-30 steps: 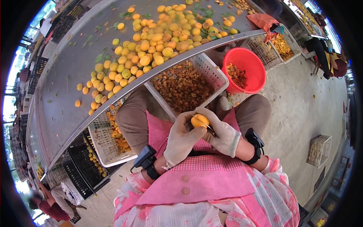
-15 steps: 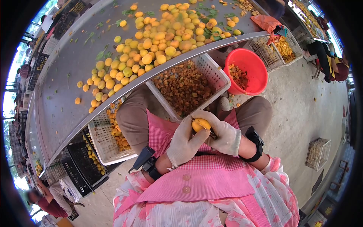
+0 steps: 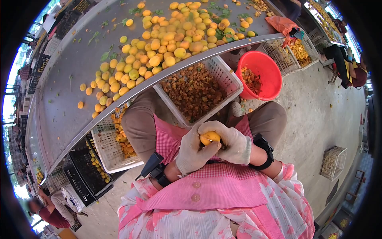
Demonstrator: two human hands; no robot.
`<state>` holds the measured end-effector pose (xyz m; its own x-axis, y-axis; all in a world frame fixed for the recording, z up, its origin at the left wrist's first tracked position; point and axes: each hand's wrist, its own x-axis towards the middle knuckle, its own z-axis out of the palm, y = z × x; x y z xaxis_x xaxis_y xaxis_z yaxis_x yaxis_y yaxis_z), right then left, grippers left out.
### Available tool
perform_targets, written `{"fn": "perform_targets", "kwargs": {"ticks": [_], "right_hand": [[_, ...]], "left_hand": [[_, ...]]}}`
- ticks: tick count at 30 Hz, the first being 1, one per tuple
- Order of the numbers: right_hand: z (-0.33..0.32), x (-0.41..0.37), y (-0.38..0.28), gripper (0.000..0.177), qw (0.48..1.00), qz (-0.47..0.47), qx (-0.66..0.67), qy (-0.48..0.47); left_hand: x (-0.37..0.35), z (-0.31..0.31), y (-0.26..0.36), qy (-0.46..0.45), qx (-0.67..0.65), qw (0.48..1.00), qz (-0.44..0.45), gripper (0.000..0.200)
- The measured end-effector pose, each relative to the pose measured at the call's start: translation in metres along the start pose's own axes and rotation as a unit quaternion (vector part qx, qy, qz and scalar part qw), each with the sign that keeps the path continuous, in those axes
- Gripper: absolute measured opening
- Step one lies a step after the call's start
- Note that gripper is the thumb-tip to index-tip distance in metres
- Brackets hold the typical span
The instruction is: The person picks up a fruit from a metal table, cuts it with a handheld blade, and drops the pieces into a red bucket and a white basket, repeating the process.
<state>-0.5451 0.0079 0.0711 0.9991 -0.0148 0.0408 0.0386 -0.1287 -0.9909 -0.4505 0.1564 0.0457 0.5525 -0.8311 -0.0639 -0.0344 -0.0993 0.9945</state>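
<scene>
A yellow-orange fruit (image 3: 210, 138) is held between my two gloved hands above my lap. My left hand (image 3: 195, 149), in a pale glove, has its fingers and thumb wrapped round the fruit's left side. Closed round its right side is my right hand (image 3: 230, 144), also gloved. A thin light-coloured thing shows by the fruit, too small to make out. Beyond my hands, a white crate (image 3: 234, 89) holds brown pieces (image 3: 193, 93) under the table's edge. Many whole yellow fruits (image 3: 159, 46) lie in a heap on the metal table (image 3: 63, 107).
A red bucket (image 3: 272, 75) with brown pieces stands right of the crate. At the left are a white crate (image 3: 105, 149) of orange pieces and a black crate (image 3: 85, 169). An orange bag (image 3: 280, 24) lies on the table's edge. Other people sit at far left and right.
The fruit has turned and tilted between my hands, with less of it showing. My fingers have shifted slightly round it, and my right hand has moved a little left.
</scene>
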Motion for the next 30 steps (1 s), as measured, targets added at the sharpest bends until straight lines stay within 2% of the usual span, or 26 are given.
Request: {"fn": "perform_targets", "kwargs": {"ticks": [1, 5, 7, 10, 14, 16, 17, 19, 21, 23, 24, 26, 28, 29, 30], "right_hand": [[0.001, 0.0, -0.001, 0.053, 1.0, 0.013, -0.003, 0.009], [0.0, -0.002, 0.006, 0.057, 1.0, -0.011, 0.008, -0.008], [-0.003, -0.002, 0.0, 0.055, 0.995, 0.045, 0.071, -0.049], [-0.004, -0.003, -0.003, 0.05, 0.99, 0.073, 0.109, -0.048], [-0.003, -0.004, -0.002, 0.048, 0.991, 0.04, 0.118, -0.056], [-0.005, -0.005, -0.009, 0.042, 0.976, 0.116, 0.171, -0.072], [-0.008, -0.007, -0.011, 0.042, 0.976, 0.117, 0.172, -0.072], [-0.014, -0.012, -0.013, 0.036, 0.916, 0.276, 0.292, -0.004], [-0.014, -0.014, -0.009, 0.036, 0.912, 0.241, 0.331, 0.012], [-0.017, -0.015, -0.013, 0.044, 0.924, 0.23, 0.307, 0.013], [-0.019, -0.014, -0.015, 0.044, 0.925, 0.225, 0.307, 0.011], [-0.022, -0.011, -0.019, 0.056, 0.922, 0.234, 0.305, 0.033], [-0.021, -0.012, -0.013, 0.062, 0.92, 0.226, 0.319, 0.034], [-0.02, -0.011, -0.012, 0.067, 0.916, 0.222, 0.332, 0.036], [-0.019, -0.009, -0.015, 0.072, 0.92, 0.238, 0.311, 0.03]], "left_hand": [[0.0, -0.001, 0.0, 0.0, -0.001, 1.0, -0.001, 0.044], [-0.001, -0.004, 0.004, -0.012, 0.034, 0.999, 0.039, 0.042], [-0.004, -0.004, 0.003, -0.015, 0.045, 0.998, 0.05, 0.041], [-0.006, -0.004, 0.001, -0.018, 0.041, 0.998, 0.053, 0.041], [-0.008, -0.004, 0.002, -0.027, 0.046, 0.994, 0.09, 0.038], [-0.01, -0.004, 0.002, -0.024, 0.043, 0.993, 0.104, 0.035], [-0.012, -0.005, 0.001, -0.028, -0.002, 0.994, 0.104, 0.033], [-0.014, -0.005, 0.001, -0.032, -0.047, 0.993, 0.103, 0.031], [-0.014, -0.006, 0.002, -0.05, 0.02, 0.984, 0.171, 0.028], [-0.013, -0.006, 0.004, -0.072, 0.017, 0.983, 0.17, 0.03], [-0.012, -0.003, 0.003, -0.055, -0.019, 0.988, 0.145, 0.031], [-0.012, -0.002, 0.0, -0.037, -0.052, 0.991, 0.118, 0.032], [-0.012, -0.004, -0.002, -0.038, -0.112, 0.993, 0.013, 0.035], [-0.011, -0.001, -0.001, -0.03, -0.11, 0.993, 0.013, 0.035], [-0.007, 0.004, 0.002, -0.029, -0.211, 0.976, -0.039, 0.035]]}}
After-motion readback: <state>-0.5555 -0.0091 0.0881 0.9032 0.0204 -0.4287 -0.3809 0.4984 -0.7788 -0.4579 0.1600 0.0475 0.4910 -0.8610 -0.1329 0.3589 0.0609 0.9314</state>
